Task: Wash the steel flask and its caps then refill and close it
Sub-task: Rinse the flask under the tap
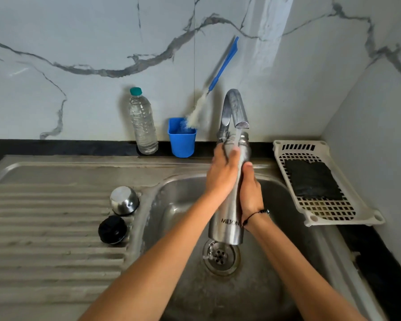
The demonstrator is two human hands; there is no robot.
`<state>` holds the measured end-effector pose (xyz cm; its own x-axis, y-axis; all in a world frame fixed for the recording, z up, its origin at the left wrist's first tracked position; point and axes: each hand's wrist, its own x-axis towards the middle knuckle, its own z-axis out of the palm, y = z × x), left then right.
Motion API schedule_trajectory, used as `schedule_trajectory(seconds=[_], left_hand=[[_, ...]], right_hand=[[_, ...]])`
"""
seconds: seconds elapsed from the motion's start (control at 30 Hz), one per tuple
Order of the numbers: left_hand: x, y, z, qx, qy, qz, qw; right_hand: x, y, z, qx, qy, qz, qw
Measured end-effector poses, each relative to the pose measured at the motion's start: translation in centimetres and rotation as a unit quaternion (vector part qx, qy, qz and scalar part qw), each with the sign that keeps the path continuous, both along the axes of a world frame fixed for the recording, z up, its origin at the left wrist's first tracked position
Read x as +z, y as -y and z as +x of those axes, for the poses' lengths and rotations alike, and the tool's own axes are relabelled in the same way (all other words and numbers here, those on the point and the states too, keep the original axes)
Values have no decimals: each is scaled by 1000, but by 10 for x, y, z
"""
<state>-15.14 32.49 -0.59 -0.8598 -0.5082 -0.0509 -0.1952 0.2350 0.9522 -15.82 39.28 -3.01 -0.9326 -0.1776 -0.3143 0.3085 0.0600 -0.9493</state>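
- The steel flask [227, 218] is gripped near its neck by the left hand [220, 174], fingers curled round it.
- Its middle is clasped by the right hand [250, 193], thumb laid up the side.
- The flask is held upright over the sink basin [178, 205], its open mouth set under the tap spout [237, 107], from which water is running.
- The steel outer cap [124, 200] and black inner cap [112, 229] are set side by side on the drainboard [44, 228].
- A plastic water bottle [142, 122] and a blue cup [182, 140] with a bottle brush [199, 110] are placed against the wall.
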Motion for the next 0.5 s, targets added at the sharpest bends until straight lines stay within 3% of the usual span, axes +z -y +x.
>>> schedule_trajectory(seconds=[0.07,0.17,0.27,0.37,0.43,0.5], left_hand=[[-9,-9,12,-29,0,-104,994],[-34,-20,41,-4,-17,-114,993],[-50,-33,73,69,-73,33,994],[-47,-37,79,138,-115,251,951],[-41,-32,75,195,-142,308,920],[-36,-26,72,225,-173,305,909]], right_hand=[[7,2,-12,-16,-2,-19,1000],[16,6,-27,-35,-6,-38,999],[22,12,-38,-62,23,-63,996],[18,17,-31,-88,104,-109,985],[11,18,-17,-108,154,-145,971],[9,18,-4,-134,187,-185,955]])
